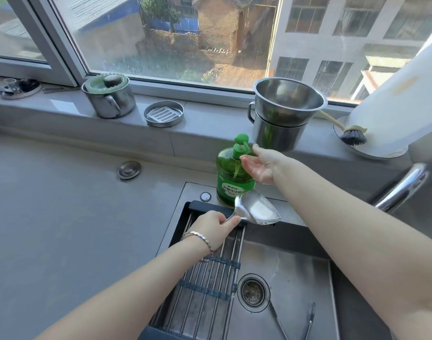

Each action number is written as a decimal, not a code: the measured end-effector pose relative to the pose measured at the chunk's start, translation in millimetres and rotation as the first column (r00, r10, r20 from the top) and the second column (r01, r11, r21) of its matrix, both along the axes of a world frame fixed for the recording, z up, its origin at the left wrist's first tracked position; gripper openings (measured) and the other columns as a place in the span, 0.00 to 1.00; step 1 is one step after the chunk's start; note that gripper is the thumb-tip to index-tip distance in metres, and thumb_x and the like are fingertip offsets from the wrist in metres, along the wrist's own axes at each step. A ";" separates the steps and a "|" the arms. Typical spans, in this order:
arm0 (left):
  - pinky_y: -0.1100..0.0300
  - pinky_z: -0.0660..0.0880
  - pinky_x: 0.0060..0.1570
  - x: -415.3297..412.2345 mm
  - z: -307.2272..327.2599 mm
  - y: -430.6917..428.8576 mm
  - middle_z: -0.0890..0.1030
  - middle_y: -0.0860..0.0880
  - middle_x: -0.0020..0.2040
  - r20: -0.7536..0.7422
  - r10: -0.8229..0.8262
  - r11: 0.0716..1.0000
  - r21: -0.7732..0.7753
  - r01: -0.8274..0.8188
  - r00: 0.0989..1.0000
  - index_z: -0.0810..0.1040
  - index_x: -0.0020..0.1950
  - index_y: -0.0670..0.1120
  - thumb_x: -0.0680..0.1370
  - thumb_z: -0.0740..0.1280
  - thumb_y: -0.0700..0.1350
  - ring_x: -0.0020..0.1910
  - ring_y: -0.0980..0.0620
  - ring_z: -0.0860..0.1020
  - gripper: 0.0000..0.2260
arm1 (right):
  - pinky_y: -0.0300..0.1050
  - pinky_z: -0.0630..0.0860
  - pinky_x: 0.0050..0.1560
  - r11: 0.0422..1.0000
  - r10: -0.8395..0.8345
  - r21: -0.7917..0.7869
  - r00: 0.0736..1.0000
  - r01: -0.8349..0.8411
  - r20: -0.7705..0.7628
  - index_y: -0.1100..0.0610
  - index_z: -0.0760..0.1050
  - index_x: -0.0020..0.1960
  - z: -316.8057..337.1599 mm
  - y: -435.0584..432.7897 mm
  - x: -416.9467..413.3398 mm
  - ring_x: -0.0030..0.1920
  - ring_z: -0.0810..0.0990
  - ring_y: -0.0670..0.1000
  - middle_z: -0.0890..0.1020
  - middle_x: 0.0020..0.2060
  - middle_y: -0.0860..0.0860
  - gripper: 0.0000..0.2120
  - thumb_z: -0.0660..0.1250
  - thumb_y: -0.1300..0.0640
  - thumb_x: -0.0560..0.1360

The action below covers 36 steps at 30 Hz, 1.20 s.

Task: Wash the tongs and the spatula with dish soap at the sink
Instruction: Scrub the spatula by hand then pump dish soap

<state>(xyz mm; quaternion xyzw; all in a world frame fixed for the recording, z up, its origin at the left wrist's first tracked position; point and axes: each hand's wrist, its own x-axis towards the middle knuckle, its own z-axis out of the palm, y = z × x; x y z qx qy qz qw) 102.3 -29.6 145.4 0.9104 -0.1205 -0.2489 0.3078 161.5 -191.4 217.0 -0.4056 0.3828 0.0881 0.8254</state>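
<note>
Tongs (276, 320) lie by drain (253, 293); left grip (213, 228) clasps spatula (258, 209), right grip (261, 165) released at soap (231, 177).

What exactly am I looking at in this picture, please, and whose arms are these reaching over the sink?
No machine is involved. The single picture comes from a wide-angle camera worn on a person's head, looking down at their own bare arms. The left hand grips the handle of a metal spatula above the back edge of the sink. The right hand is open beside the pump of a green dish soap bottle. Tongs lie in the basin near the drain. A drying rack spans the sink's left part. Steel pots and a dish brush sit on the windowsill.
</note>
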 end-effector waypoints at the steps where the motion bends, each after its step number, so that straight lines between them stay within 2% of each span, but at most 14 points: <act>1: 0.60 0.59 0.28 -1.3 2.1 0.1 0.63 0.50 0.25 0.008 0.000 1.000 -0.011 0.001 1.000 0.66 0.32 0.45 0.77 0.59 0.59 0.24 0.52 0.61 0.21 | 0.36 0.77 0.22 1.000 -0.025 0.018 0.999 0.025 0.025 0.69 0.71 0.43 -0.2 -0.3 -11.6 0.24 0.80 0.51 0.77 0.37 0.59 0.21 0.54 0.52 0.81; 2: 0.60 0.59 0.29 -3.0 4.1 0.1 0.63 0.50 0.25 0.015 -0.001 1.000 -0.025 0.002 1.000 0.67 0.33 0.45 0.77 0.59 0.59 0.24 0.52 0.61 0.21 | 0.38 0.79 0.27 0.999 -0.036 -0.021 0.998 0.038 0.053 0.70 0.72 0.46 -1.5 0.7 -25.9 0.31 0.81 0.54 0.78 0.39 0.61 0.20 0.52 0.53 0.82; 4: 0.60 0.60 0.29 -8.4 7.3 -1.7 0.63 0.51 0.25 0.028 0.002 0.998 -0.065 0.000 1.000 0.70 0.34 0.44 0.77 0.60 0.58 0.24 0.53 0.61 0.20 | 0.44 0.82 0.44 0.936 0.038 -0.351 0.993 0.003 0.109 0.71 0.74 0.51 -11.0 4.6 -64.0 0.43 0.81 0.57 0.80 0.45 0.63 0.20 0.52 0.55 0.82; 5: 0.60 0.60 0.29 -12.0 8.1 -3.5 0.64 0.50 0.25 0.034 0.004 0.996 -0.084 -0.001 0.999 0.71 0.35 0.44 0.77 0.60 0.58 0.24 0.53 0.61 0.20 | 0.47 0.79 0.53 0.808 0.151 -0.588 0.980 -0.048 0.127 0.69 0.75 0.54 -17.8 7.7 -86.4 0.49 0.81 0.58 0.81 0.49 0.62 0.19 0.53 0.56 0.82; 7: 0.60 0.62 0.31 -21.2 8.5 -8.0 0.66 0.48 0.27 0.031 -0.009 0.995 -0.104 0.012 0.999 0.72 0.35 0.44 0.77 0.61 0.59 0.25 0.51 0.63 0.20 | 0.44 0.65 0.69 0.382 0.501 -0.909 0.864 -0.165 0.054 0.62 0.73 0.65 -33.5 12.0 -130.1 0.66 0.72 0.53 0.77 0.63 0.56 0.19 0.53 0.53 0.81; 9: 0.60 0.64 0.33 -31.4 8.3 -11.7 0.68 0.46 0.28 0.023 -0.042 0.994 -0.096 0.044 0.999 0.73 0.34 0.44 0.76 0.62 0.60 0.27 0.49 0.65 0.21 | 0.35 0.47 0.73 0.002 0.718 -0.968 0.674 -0.250 -0.173 0.57 0.59 0.74 -49.1 5.8 -160.0 0.75 0.53 0.43 0.61 0.74 0.49 0.31 0.47 0.39 0.78; 11: 0.60 0.64 0.31 -42.6 9.6 -14.1 0.69 0.49 0.27 0.031 -0.088 0.994 -0.061 0.089 0.996 0.76 0.35 0.43 0.76 0.62 0.59 0.25 0.51 0.65 0.21 | 0.35 0.40 0.72 -0.160 0.695 -0.938 0.640 -0.307 -0.328 0.56 0.49 0.77 -62.5 -12.5 -173.6 0.73 0.43 0.38 0.50 0.76 0.48 0.50 0.33 0.24 0.66; 13: 0.60 0.63 0.29 -54.5 11.3 -18.4 0.68 0.51 0.26 0.059 -0.139 0.989 -0.042 0.142 0.988 0.75 0.35 0.42 0.77 0.62 0.59 0.24 0.54 0.65 0.21 | 0.35 0.38 0.71 -0.191 0.610 -0.912 0.684 -0.363 -0.400 0.57 0.45 0.77 -70.0 -30.3 -174.9 0.74 0.41 0.40 0.46 0.77 0.49 0.59 0.24 0.22 0.57; 16: 0.59 0.63 0.31 -64.1 12.9 -25.6 0.67 0.51 0.25 0.093 -0.170 0.984 -0.033 0.173 0.981 0.71 0.32 0.44 0.77 0.62 0.59 0.25 0.53 0.64 0.21 | 0.34 0.35 0.71 -0.206 0.619 -0.941 0.709 -0.268 -0.337 0.59 0.45 0.77 -64.5 -23.4 -176.7 0.74 0.40 0.40 0.44 0.75 0.47 0.57 0.24 0.23 0.60; 20: 0.60 0.63 0.30 -63.9 12.3 -18.0 0.67 0.52 0.23 0.066 -0.154 0.988 -0.018 0.155 0.986 0.69 0.29 0.47 0.77 0.62 0.58 0.23 0.54 0.64 0.21 | 0.35 0.35 0.73 -0.355 0.765 -0.928 0.536 -0.110 -0.356 0.58 0.45 0.75 -79.2 -12.6 -212.8 0.74 0.36 0.40 0.46 0.75 0.49 0.43 0.33 0.29 0.72; 25: 0.59 0.63 0.31 -80.6 10.9 -20.6 0.67 0.51 0.24 0.087 -0.277 0.961 0.025 0.276 0.957 0.68 0.29 0.46 0.77 0.61 0.59 0.24 0.53 0.64 0.22 | 0.30 0.33 0.70 -0.185 0.630 -0.941 0.700 -0.285 -0.336 0.58 0.43 0.77 -78.8 -37.4 -205.6 0.72 0.37 0.38 0.42 0.75 0.47 0.55 0.26 0.23 0.62; 30: 0.59 0.68 0.34 -80.2 13.4 -24.3 0.75 0.46 0.29 0.074 -0.285 0.958 0.006 0.285 0.956 0.67 0.27 0.51 0.78 0.61 0.55 0.30 0.48 0.71 0.20 | 0.41 0.42 0.73 -0.378 0.769 -0.924 0.540 -0.047 -0.342 0.63 0.53 0.75 -78.0 -6.0 -213.0 0.76 0.47 0.47 0.52 0.74 0.52 0.41 0.36 0.33 0.76; 33: 0.59 0.64 0.32 -83.8 9.0 -19.5 0.67 0.50 0.25 0.092 -0.305 0.952 0.025 0.304 0.948 0.68 0.29 0.46 0.77 0.61 0.59 0.25 0.53 0.65 0.22 | 0.29 0.34 0.70 -0.244 0.669 -0.946 0.669 -0.211 -0.322 0.57 0.42 0.76 -81.5 -36.3 -215.0 0.72 0.38 0.37 0.43 0.75 0.46 0.49 0.28 0.25 0.65; 36: 0.59 0.65 0.33 -84.3 7.3 -24.0 0.69 0.49 0.26 0.097 -0.300 0.954 0.014 0.300 0.949 0.69 0.30 0.47 0.77 0.61 0.58 0.28 0.51 0.67 0.20 | 0.29 0.33 0.70 -0.267 0.677 -0.945 0.660 -0.191 -0.325 0.60 0.50 0.76 -76.9 -21.7 -211.4 0.74 0.41 0.41 0.46 0.75 0.49 0.49 0.28 0.28 0.68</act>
